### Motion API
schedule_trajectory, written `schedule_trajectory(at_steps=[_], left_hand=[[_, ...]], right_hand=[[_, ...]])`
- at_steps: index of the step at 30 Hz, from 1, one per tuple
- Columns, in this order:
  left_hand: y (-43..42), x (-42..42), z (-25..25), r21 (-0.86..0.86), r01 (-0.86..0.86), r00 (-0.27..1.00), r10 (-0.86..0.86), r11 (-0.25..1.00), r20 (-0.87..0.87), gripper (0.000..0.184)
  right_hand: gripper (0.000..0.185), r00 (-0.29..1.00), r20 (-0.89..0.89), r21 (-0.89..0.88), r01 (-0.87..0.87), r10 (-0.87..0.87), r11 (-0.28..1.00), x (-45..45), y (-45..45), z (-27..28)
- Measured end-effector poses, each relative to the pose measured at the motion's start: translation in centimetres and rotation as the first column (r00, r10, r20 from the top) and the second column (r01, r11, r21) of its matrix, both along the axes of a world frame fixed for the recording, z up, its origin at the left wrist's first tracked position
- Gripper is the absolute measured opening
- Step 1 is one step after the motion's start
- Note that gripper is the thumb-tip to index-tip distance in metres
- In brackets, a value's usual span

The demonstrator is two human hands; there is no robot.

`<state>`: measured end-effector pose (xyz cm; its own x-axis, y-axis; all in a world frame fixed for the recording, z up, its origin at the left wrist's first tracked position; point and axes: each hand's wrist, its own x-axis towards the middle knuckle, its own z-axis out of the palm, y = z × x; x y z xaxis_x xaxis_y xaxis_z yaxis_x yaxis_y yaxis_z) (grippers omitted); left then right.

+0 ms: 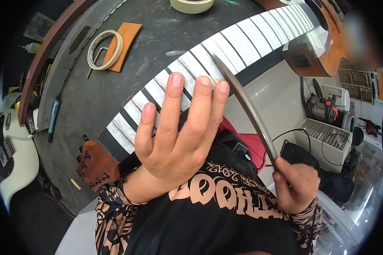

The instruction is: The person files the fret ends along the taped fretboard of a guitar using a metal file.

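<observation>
A guitar neck with its fretboard (253, 36) covered in white tape between the dark frets runs from the reddish-brown headstock (93, 163) at lower left to the guitar body (327, 61) at upper right. My left hand (178, 123) lies over the neck, fingers spread, fingertips on the taped fretboard. In my right hand (295, 185) is one end of a long, thin grey metal file (253, 112). Its far end lies across the fretboard, just right of my left fingertips.
On the dark workbench (153, 38) are a tape roll (91, 51) beside an orange-brown leather piece (127, 36), another tape roll (192, 5) and a blue marker (54, 119). A white electric guitar (23, 163) stands at far left. A white drawer unit (327, 138) is on the right.
</observation>
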<state>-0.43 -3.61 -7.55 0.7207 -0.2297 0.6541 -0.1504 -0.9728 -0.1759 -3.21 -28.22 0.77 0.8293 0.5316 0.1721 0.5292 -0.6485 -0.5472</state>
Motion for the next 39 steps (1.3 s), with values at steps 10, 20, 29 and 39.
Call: schedule_trajectory(at_steps=[10,20,29,39], left_hand=[[-0.4,0.1,-0.1,-0.011,-0.044,0.999,0.045,0.999,0.020,0.042],[-0.1,0.1,0.0,0.012,-0.017,1.000,0.017,1.000,0.016,0.042],[-0.1,-0.1,0.1,-0.018,-0.007,1.000,0.007,1.000,-0.017,0.041],[0.1,-0.4,1.3,0.022,0.013,0.994,-0.010,1.000,-0.111,0.042]], right_hand=[[0.043,0.992,-0.129,-0.121,-0.006,-0.010,0.993,6.1,5.1,1.8],[0.048,0.999,-0.013,-0.039,-0.030,0.030,0.999,7.7,6.8,0.7],[0.054,0.995,0.043,-0.116,-0.081,0.087,0.990,-0.1,-0.8,0.8],[0.050,0.999,-0.016,-0.167,-0.049,0.047,0.985,6.0,5.0,1.5]])
